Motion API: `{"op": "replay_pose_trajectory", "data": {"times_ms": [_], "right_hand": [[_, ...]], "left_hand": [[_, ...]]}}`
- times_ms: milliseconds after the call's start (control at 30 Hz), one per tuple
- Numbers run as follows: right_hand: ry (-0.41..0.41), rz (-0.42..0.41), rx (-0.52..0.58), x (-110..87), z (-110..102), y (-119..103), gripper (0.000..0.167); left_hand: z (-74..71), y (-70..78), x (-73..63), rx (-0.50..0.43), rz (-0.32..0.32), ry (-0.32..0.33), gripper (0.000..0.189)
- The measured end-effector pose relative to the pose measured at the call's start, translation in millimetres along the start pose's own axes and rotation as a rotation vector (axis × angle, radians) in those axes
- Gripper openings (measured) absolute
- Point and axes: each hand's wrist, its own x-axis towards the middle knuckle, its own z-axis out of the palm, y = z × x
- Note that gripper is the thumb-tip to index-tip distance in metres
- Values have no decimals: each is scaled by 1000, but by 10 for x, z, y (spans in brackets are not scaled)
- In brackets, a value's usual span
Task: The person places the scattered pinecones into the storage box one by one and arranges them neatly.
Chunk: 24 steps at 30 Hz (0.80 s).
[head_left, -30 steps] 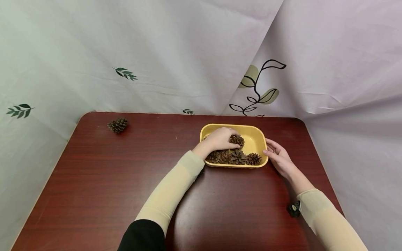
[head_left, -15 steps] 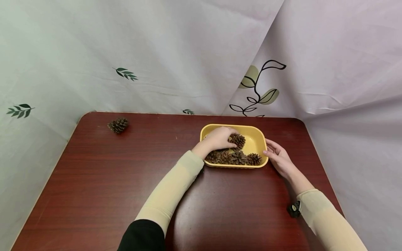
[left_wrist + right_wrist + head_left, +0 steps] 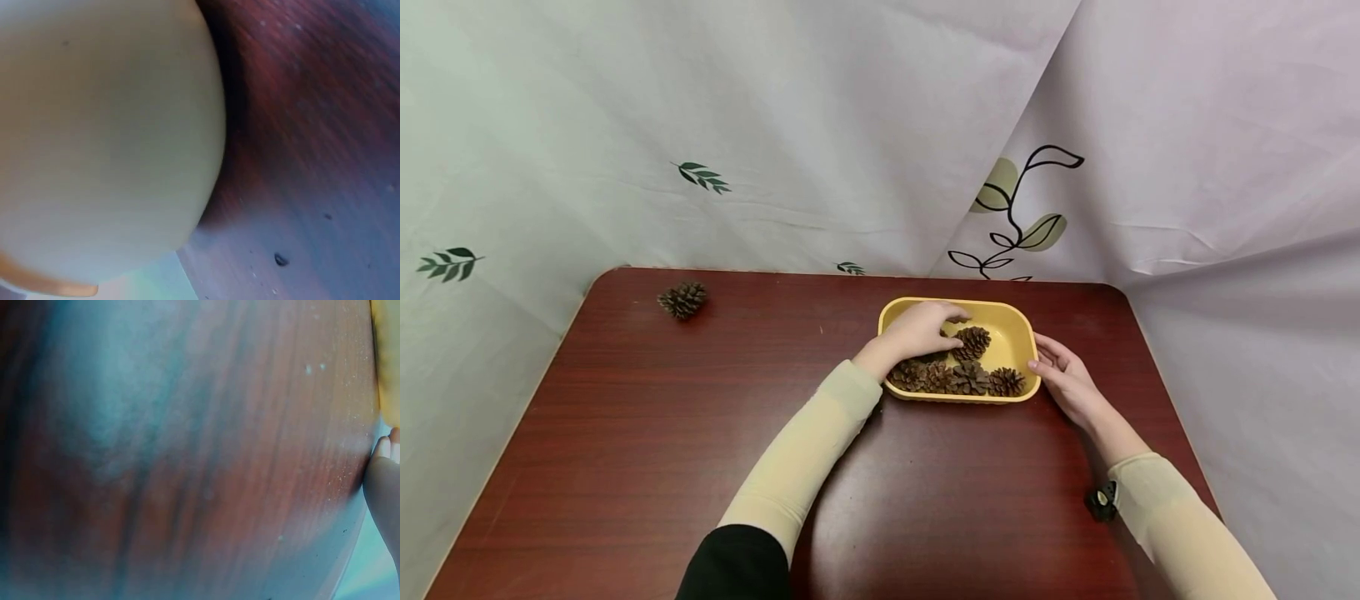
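Observation:
A yellow plastic tray (image 3: 1011,333) stands toward the table's back right with several pine cones inside, a row of them along its near wall. Reaching over its left side, my left hand (image 3: 917,329) has thumb and fingers spread apart. One pine cone (image 3: 973,342) lies in the tray just at the thumb tip, out of the fingers' grasp. My right hand (image 3: 1067,379) holds the tray's right end, its thumb on the rim and fingers along the outer wall. The right wrist view catches fingertips (image 3: 385,447) beside the yellow wall (image 3: 389,362).
A lone pine cone (image 3: 682,300) lies at the back left of the dark red wooden table (image 3: 700,433). White cloth (image 3: 812,150) with leaf prints hangs behind and around the table. The left wrist view is mostly filled by a pale sleeve (image 3: 106,137).
The left hand has let go of a pine cone in the tray and drawn slightly left; that cone sits a little farther right. The right hand and tray stay in place.

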Motion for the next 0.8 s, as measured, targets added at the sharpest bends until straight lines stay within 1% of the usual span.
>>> {"op": "replay_pose_trajectory", "data": {"times_ms": [167, 367, 500, 800], "right_hand": [[-5, 2, 2, 2, -4, 5, 44], [-4, 3, 3, 7, -17, 12, 44], [-3, 7, -5, 8, -20, 11, 44], [-7, 4, -9, 4, -28, 14, 44]], "left_hand": [[-55, -29, -69, -25, 5, 50, 47], [-131, -122, -172, -20, 25, 162, 43], [-197, -187, -274, -24, 23, 216, 42], [-398, -321, -555, -31, 8, 307, 43]]}}
